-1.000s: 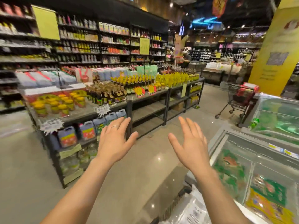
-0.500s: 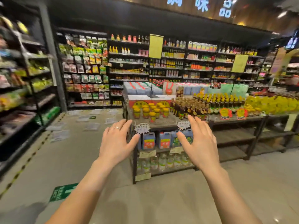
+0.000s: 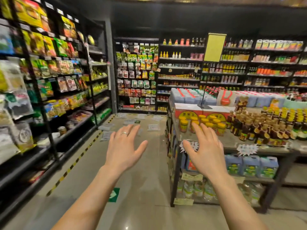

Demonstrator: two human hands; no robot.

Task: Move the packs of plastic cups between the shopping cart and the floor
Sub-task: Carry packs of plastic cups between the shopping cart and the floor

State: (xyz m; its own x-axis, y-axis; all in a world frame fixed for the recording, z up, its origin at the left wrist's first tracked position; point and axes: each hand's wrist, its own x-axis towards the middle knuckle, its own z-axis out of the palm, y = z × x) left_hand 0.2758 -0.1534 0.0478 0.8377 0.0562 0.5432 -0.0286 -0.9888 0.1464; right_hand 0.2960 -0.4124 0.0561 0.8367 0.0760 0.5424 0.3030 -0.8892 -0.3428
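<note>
Left hand [image 3: 122, 151] and right hand [image 3: 206, 155] reach out spread, empty; packs [image 3: 152, 127] lie on the floor [image 3: 141, 180] mid-frame, likely still to collect.

Supermarket aisle, stocked shelves [image 3: 179, 70], sauce-jar display [image 3: 204, 123]

Left hand [image 3: 123, 151] and right hand [image 3: 205, 152] raised empty, fingers spread, what look like clear packs [image 3: 152, 127] scattered on floor [image 3: 146, 180] beyond

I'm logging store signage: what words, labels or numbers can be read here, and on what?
No text reads clearly.
Green floor sticker: white arrow only, no words.
Red cartons, yellow arches: characters blurred.
White starburst price tags: blurred.
Yellow hanging board: looks blank.
</note>
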